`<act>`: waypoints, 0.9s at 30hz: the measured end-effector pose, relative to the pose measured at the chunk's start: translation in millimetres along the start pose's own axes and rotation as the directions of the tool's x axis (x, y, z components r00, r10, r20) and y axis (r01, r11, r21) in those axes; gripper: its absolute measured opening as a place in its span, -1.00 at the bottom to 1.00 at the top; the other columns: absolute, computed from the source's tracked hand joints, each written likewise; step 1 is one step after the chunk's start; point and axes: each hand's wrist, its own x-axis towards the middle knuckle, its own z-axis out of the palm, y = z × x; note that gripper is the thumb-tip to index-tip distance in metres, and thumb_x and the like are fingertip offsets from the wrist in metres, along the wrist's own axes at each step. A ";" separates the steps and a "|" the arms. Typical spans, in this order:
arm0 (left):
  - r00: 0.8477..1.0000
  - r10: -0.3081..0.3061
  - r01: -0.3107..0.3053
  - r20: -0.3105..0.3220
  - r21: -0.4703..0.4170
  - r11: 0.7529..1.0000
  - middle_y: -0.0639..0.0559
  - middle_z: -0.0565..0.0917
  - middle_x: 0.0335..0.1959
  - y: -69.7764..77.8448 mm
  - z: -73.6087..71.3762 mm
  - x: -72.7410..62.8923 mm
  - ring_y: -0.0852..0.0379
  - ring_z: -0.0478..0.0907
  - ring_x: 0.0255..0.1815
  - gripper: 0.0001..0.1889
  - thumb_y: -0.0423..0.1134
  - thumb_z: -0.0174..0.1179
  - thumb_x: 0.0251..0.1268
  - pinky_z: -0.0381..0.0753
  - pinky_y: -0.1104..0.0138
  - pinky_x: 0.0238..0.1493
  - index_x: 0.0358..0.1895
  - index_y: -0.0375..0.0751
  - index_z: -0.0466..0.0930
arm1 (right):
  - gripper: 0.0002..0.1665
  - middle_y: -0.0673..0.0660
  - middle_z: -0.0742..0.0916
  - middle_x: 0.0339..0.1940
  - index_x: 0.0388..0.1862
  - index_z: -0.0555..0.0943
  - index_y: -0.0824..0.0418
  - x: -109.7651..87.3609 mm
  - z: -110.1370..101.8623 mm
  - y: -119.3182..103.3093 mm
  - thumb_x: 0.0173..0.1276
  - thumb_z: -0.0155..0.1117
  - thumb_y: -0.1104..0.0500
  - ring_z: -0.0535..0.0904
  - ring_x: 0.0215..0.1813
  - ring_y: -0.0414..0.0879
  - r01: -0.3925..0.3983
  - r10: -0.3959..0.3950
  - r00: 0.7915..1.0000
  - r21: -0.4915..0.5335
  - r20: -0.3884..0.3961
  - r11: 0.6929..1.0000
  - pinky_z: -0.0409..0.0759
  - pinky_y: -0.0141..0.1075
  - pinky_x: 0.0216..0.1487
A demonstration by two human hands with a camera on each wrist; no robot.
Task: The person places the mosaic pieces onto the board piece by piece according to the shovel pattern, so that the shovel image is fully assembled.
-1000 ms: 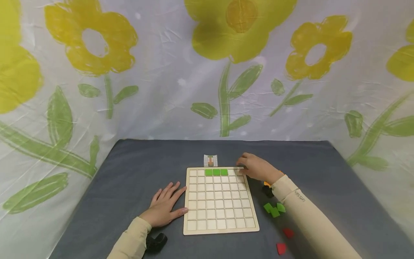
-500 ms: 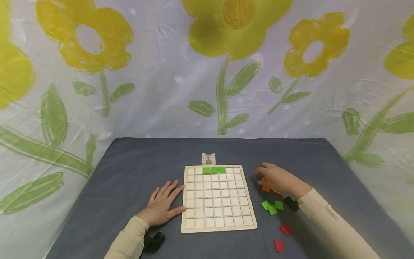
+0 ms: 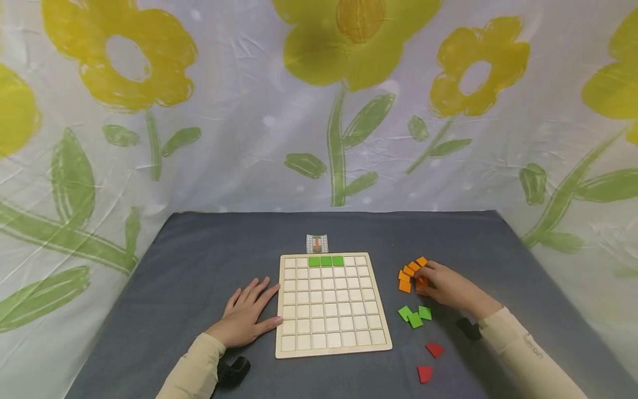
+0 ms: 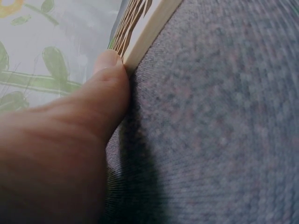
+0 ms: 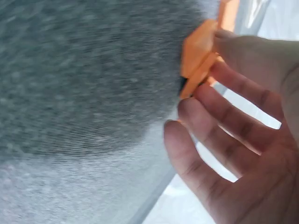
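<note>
A wooden grid board (image 3: 333,354) lies on the dark cloth, with three green square tiles (image 3: 325,261) side by side in its far row. My left hand (image 3: 244,321) rests flat on the cloth with fingers spread, index fingertip and thumb against the board's left edge. In the left wrist view the thumb (image 4: 110,84) touches the board's rim. To the right of the board, my right hand (image 3: 446,285) is at a cluster of orange tiles (image 3: 405,281). Its thumb and fingers pinch an orange tile (image 5: 198,46), with other orange pieces close by.
A small pattern card (image 3: 317,244) lies behind the board's far edge. Loose green tiles (image 3: 415,320) are right of the board, and two red pieces (image 3: 425,374) lie nearer the front. A floral cloth (image 3: 249,138) hangs behind the table.
My right hand has moved from the board's far right corner, right and nearer, to the orange tiles and now pinches one. The left hand stays at the board's edge. The head view has shifted slightly.
</note>
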 end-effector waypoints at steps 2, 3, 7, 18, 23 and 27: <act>1.000 -0.004 0.004 0.007 -0.006 1.000 -0.19 0.04 0.53 0.6 -0.7 -0.1 -0.25 -0.13 0.53 -0.23 0.25 0.03 0.34 -0.25 -0.26 0.39 0.51 -0.01 0.10 | -0.79 0.04 0.58 -0.24 -0.11 0.62 0.20 -1.6 2.7 2.4 0.30 0.34 0.21 0.45 -0.33 -0.27 0.014 -0.015 1.000 -0.004 -0.025 1.000 0.56 -0.38 -0.34; 1.000 -0.008 0.008 0.015 -0.007 1.000 -0.18 0.03 0.53 1.1 -1.2 0.0 -0.24 -0.14 0.54 -0.23 0.25 0.03 0.34 -0.26 -0.25 0.39 0.51 -0.01 0.09 | -0.80 0.05 0.59 -0.24 -0.11 0.62 0.21 -2.3 4.1 3.5 0.30 0.33 0.22 0.46 -0.33 -0.26 0.022 -0.022 0.999 -0.011 -0.036 1.000 0.57 -0.38 -0.33; 0.999 -0.018 0.018 0.036 -0.005 1.000 -0.17 0.02 0.54 3.0 -2.7 -0.1 -0.24 -0.16 0.54 -0.24 0.23 0.04 0.35 -0.25 -0.26 0.40 0.51 -0.02 0.10 | -0.83 0.04 0.59 -0.25 -0.12 0.63 0.21 -4.2 8.5 7.3 0.31 0.30 0.27 0.49 -0.30 -0.23 0.025 -0.027 0.998 -0.030 -0.061 0.999 0.60 -0.34 -0.30; 0.999 -0.041 0.041 0.030 0.009 0.999 -0.05 -0.02 0.56 -5.7 6.9 1.3 -0.14 -0.18 0.56 -0.22 0.28 0.01 0.34 -0.27 -0.16 0.43 0.53 0.09 0.04 | -0.81 0.01 0.59 -0.27 -0.11 0.62 0.21 -2.6 10.0 9.8 0.29 0.32 0.28 0.49 -0.29 -0.20 -0.020 0.018 0.998 -0.024 -0.058 1.000 0.61 -0.28 -0.27; 0.999 -0.034 0.034 0.003 0.002 0.999 -0.03 0.00 0.56 -8.8 8.4 1.1 -0.14 -0.16 0.56 -0.22 0.29 0.03 0.32 -0.26 -0.17 0.43 0.52 0.10 0.07 | -0.78 0.01 0.58 -0.29 -0.08 0.60 0.25 0.0 7.9 9.2 0.32 0.31 0.24 0.47 -0.31 -0.23 -0.031 0.030 0.998 -0.010 -0.054 0.999 0.59 -0.31 -0.31; 0.999 -0.038 0.038 0.010 0.012 0.999 -0.03 -0.01 0.56 -9.9 7.5 1.5 -0.13 -0.17 0.57 -0.22 0.28 0.04 0.32 -0.26 -0.16 0.43 0.52 0.11 0.06 | -0.77 -0.01 0.56 -0.30 -0.07 0.57 0.25 2.6 5.1 7.2 0.32 0.31 0.21 0.43 -0.34 -0.26 -0.037 0.037 0.998 0.018 -0.051 0.999 0.54 -0.35 -0.36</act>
